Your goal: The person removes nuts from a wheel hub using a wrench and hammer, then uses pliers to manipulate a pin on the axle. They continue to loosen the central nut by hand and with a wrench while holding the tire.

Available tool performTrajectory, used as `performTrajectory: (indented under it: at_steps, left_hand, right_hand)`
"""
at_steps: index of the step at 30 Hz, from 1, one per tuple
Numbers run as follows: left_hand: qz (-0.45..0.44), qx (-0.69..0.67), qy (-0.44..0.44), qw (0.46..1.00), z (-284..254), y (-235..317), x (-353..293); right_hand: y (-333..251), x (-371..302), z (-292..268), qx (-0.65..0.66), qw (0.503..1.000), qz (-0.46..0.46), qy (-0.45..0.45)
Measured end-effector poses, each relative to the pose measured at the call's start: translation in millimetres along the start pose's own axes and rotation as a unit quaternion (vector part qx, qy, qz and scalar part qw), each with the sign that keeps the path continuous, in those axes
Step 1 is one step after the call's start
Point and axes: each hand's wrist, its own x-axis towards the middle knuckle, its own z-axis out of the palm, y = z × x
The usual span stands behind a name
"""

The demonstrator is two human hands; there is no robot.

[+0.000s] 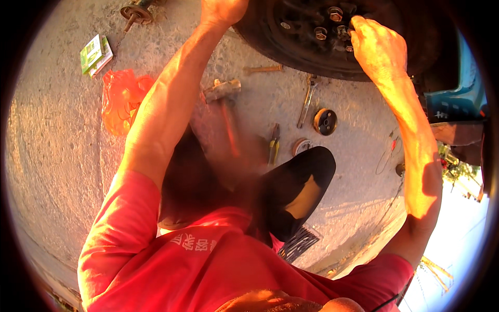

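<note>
Black in colour, the wheel point(296, 47) appears at the upper edge of the view, the right hand point(379, 49) curled at its nuts point(320, 34), the left hand point(224, 9) at its outer edge, both grips impossible to tell, with wrench point(306, 102), pliers point(274, 144) and hammer point(223, 91) on the concrete ground point(57, 130).

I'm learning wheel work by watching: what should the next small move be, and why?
Probably a light finger turn by the right hand on the nut beside its fingertips: that hand is right there, the left hand is at the wheel's edge, and the wrench lies on the ground.
</note>
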Motion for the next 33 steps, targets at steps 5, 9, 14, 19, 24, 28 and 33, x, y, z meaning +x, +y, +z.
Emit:
performTrajectory:
  at_steps: [5, 9, 14, 19, 24, 28, 33]
  left_hand:
    - [-0.004, 0.001, -0.006, 1.000, 3, 1, 0]
    - [0.011, 0.016, -0.004, 1.000, -1, -3, 0]
    - [0.037, -0.015, 0.004, 0.999, 4, -7, 2]
    - [0.026, 0.031, 0.005, 0.999, 1, -5, 1]
    - [-0.011, -0.003, -0.001, 1.000, 1, -4, -2]
    - [0.000, 0.001, 0.003, 1.000, 1, -3, -2]
    - [0.031, 0.057, 0.004, 0.998, -3, -7, 0]
  right_hand:
    - [10, -6, 11, 0.044, 0.998, -0.038, 0.021]
    - [9, -6, 5, 0.095, 0.995, -0.015, 0.005]
    - [-2, -20, -6, 0.198, 0.975, 0.087, 0.054]
    - [3, -21, -1, 0.176, 0.980, 0.035, 0.088]
    - [-3, -18, 10, 0.138, 0.988, 0.002, 0.075]
    - [-2, -22, 17, 0.149, 0.985, 0.020, 0.081]
    - [-4, -21, 16, 0.147, 0.986, 0.014, 0.077]
